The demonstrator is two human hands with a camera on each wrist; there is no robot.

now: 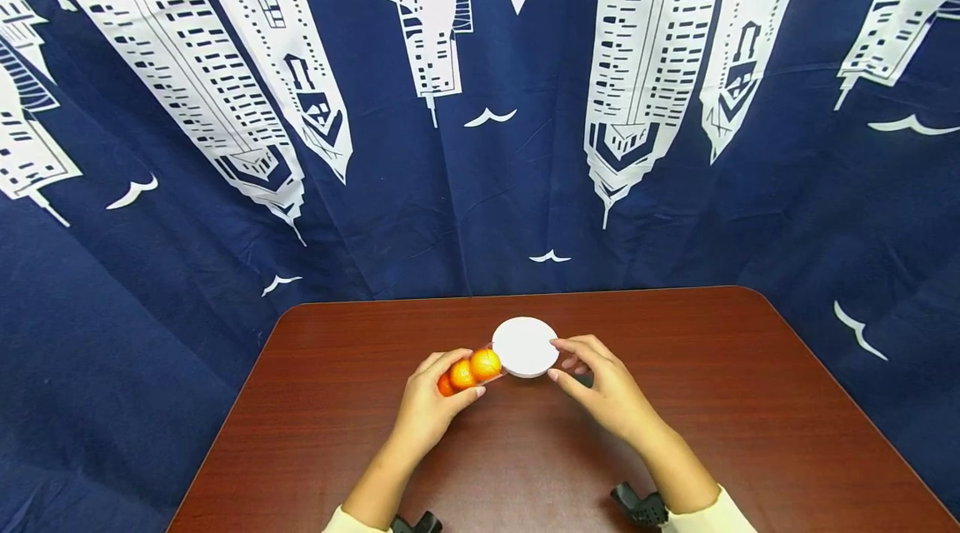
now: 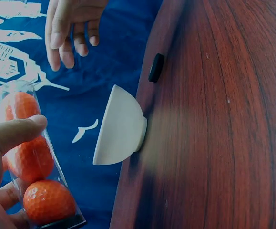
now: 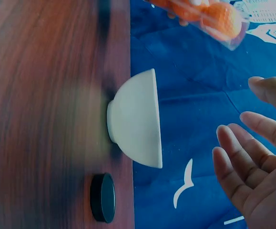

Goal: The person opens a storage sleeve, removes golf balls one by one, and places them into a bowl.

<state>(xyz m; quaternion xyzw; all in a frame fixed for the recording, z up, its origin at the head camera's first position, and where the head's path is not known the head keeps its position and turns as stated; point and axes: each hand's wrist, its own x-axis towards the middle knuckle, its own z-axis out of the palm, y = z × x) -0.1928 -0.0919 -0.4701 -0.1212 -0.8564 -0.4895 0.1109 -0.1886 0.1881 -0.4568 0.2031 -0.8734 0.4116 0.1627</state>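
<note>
My left hand grips a clear plastic tube of dimpled orange golf balls, holding it tilted above the table. Three balls show in it, and one end of the tube points toward the bowl. A white bowl stands upright on the table, just right of the tube; its inside looks bare in the head view. To the bowl's right, my right hand hovers with fingers spread and gently bent, holding nothing. In the right wrist view there is a gap between those fingers and the bowl.
A round black cap lies on the table to the right of the bowl, mostly hidden by my right hand in the head view. The brown wooden table ends at a dark blue curtain with white building prints.
</note>
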